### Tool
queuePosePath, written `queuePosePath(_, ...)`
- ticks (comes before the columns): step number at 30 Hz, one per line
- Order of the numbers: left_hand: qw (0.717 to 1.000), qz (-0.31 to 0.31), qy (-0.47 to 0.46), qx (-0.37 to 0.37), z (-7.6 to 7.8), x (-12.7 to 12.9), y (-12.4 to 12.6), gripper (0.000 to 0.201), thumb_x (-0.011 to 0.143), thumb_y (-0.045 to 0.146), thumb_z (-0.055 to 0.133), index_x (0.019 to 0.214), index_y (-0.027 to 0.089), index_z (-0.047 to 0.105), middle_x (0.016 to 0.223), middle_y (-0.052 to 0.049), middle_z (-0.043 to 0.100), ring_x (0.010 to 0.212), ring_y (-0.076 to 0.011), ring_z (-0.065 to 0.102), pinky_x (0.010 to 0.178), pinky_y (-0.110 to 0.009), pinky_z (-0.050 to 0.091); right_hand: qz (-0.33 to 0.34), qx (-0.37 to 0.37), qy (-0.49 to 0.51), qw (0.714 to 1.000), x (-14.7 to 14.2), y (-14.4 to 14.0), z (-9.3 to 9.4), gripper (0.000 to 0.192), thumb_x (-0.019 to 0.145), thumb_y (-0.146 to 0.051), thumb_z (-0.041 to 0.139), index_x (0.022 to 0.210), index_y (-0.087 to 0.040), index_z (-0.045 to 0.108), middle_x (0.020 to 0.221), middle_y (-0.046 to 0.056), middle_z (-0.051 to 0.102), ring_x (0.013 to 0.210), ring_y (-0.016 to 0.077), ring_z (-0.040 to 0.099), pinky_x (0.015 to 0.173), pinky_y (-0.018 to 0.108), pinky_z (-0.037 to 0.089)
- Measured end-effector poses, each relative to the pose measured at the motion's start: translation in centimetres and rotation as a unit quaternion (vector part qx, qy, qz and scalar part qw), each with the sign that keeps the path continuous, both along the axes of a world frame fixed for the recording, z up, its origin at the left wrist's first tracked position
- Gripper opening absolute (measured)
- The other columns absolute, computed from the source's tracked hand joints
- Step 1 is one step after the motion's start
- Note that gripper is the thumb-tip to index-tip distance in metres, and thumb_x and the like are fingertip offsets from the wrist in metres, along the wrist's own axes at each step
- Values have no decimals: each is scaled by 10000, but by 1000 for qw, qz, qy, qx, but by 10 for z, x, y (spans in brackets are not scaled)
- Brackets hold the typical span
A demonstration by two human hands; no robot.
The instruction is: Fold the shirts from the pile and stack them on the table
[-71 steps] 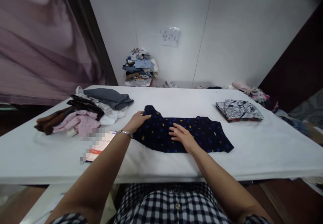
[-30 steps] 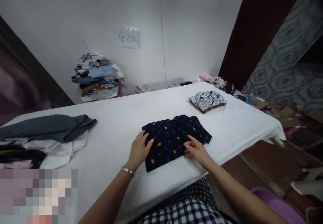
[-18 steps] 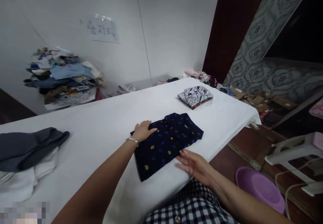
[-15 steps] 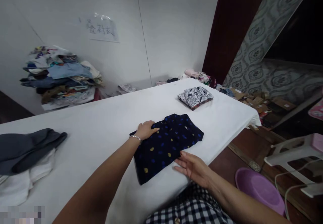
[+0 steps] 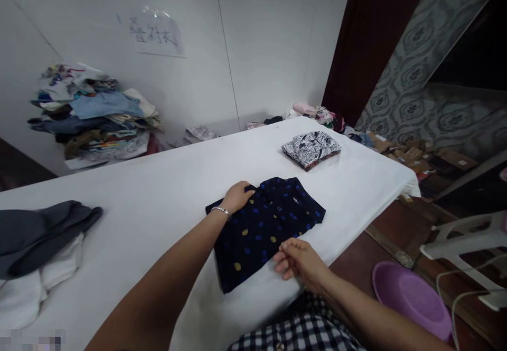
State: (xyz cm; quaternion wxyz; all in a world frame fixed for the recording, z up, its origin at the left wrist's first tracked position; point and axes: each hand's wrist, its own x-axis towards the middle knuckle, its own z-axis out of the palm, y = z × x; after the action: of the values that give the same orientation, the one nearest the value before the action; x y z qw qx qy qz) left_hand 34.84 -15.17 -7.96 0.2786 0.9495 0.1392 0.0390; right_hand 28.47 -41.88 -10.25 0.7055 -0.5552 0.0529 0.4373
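navy shirt (image 5: 269, 224), blue and yellow dots, folded into a flat rough rectangle, collar end toward the far side; lies skewed near the front edge of the white surface (image 5: 166, 192), far-left corner and near edge under hands

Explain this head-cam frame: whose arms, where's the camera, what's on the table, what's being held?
No machine here: the camera sits on a person's head, looking forward and down, so both arms belong to the wearer. The left hand, with a bracelet at the wrist, rests on the far left corner of a folded navy dotted shirt. The right hand has its fingers curled at the shirt's near edge and seems to pinch it. The shirt lies on a white table. Further right lies a folded black-and-white patterned shirt; at far left, a loose grey garment over white ones. A clothes pile stands by the wall.
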Motion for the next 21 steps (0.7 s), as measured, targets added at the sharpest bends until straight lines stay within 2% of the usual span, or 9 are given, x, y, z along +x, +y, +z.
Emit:
queuePosePath(3, 999, 1, 42, -6, -5, 4, 3, 259, 778, 406, 593, 936, 209, 652, 967, -97, 705, 927, -275, 648, 836, -381, 484, 2, -26, 34, 999, -2, -19, 5, 366, 737, -499, 719, 857, -178, 589, 834, 71, 719, 568, 161, 671, 422, 231, 496)
queuePosePath(7, 997, -34, 54, -42, -6, 13, 10, 457, 709, 429, 658, 1113, 220, 615, 1218, -123, 650, 1098, -281, 607, 931, -364, 452, 0, -27, 71, 997, -3, -38, 18, 424, 757, -530, 704, 990, -192, 597, 1052, 103, 697, 727, 203, 709, 463, 254, 529)
queuePosePath(9, 994, -55, 73, -58, -5, 20, 11, 480, 655, 403, 693, 1090, 210, 635, 1240, -134, 642, 1106, -286, 606, 937, -353, 447, -1, -11, 93, 996, 1, -34, 23, 432, 751, -508, 721, 1020, -194, 594, 1097, 98, 685, 745, 196, 709, 476, 242, 526)
queuePosePath(11, 991, -61, 97, -68, -4, 29, 11, 424, 595, 386, 721, 977, 208, 674, 1117, -118, 700, 1006, -285, 645, 869, -346, 474, -10, 5, 108, 994, 7, -23, 22, 408, 747, -472, 738, 1003, -188, 596, 1035, 78, 696, 712, 169, 701, 481, 221, 515)
queuePosePath(13, 988, -64, 116, -78, -2, 36, 8, 332, 541, 376, 741, 825, 213, 689, 919, -79, 739, 865, -271, 669, 769, -333, 493, -30, 11, 115, 993, 13, -8, 17, 357, 755, -443, 739, 943, -178, 591, 882, 47, 699, 641, 138, 677, 473, 203, 497)
queuePosePath(16, 983, -70, 136, -99, 2, 41, 5, 223, 510, 378, 747, 635, 216, 659, 670, -27, 702, 707, -243, 651, 662, -317, 483, -70, -4, 107, 992, 18, 11, 7, 302, 748, -388, 753, 807, -187, 535, 660, -18, 631, 497, 89, 586, 440, 181, 443)
queuePosePath(18, 982, -71, 132, -114, 10, 39, 4, 207, 522, 388, 742, 592, 219, 643, 614, -12, 677, 685, -232, 637, 653, -312, 474, -91, -12, 81, 992, 19, 18, 2, 337, 708, -346, 780, 741, -207, 475, 571, -56, 568, 435, 71, 509, 412, 173, 386)
queuePosePath(21, 983, -66, 107, -134, 30, 27, 8, 231, 570, 423, 722, 645, 217, 649, 678, -10, 692, 730, -221, 636, 680, -303, 471, -103, -9, -8, 995, 18, 21, 6, 395, 641, -348, 804, 690, -223, 433, 530, -78, 499, 441, 74, 463, 390, 176, 302)
